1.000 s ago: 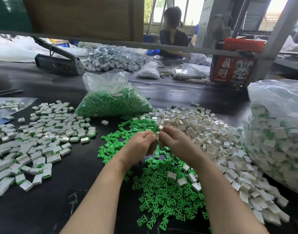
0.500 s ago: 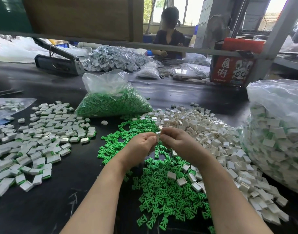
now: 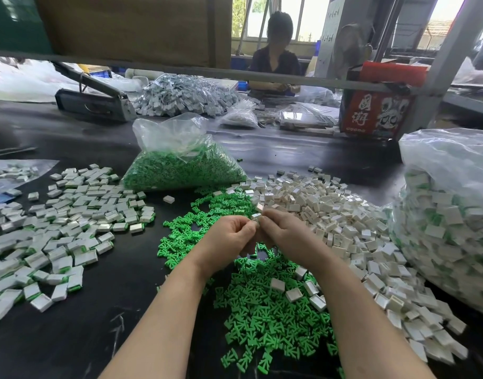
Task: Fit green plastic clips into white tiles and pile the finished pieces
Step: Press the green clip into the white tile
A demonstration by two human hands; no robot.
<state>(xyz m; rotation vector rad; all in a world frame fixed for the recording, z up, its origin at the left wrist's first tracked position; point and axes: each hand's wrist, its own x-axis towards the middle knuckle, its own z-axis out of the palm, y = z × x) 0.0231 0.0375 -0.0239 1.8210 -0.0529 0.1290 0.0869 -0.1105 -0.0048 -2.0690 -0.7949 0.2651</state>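
My left hand [image 3: 229,236] and my right hand [image 3: 285,235] meet above the black table, fingertips pinching one small white tile [image 3: 256,215] between them. Any clip in the tile is hidden by my fingers. Loose green clips [image 3: 265,310] lie scattered under and in front of my hands. A heap of empty white tiles [image 3: 344,222] spreads to the right. Finished tiles with green showing [image 3: 57,228] are piled on the left.
A clear bag of green clips [image 3: 180,165] stands behind the hands. A large bag of finished pieces [image 3: 448,220] fills the right edge. A grey sealer [image 3: 92,99], more bagged parts and a red box [image 3: 377,110] sit far back, where another person works.
Both hands stay together over the clips, shifted very slightly. A white tile now shows more clearly at the fingertips.
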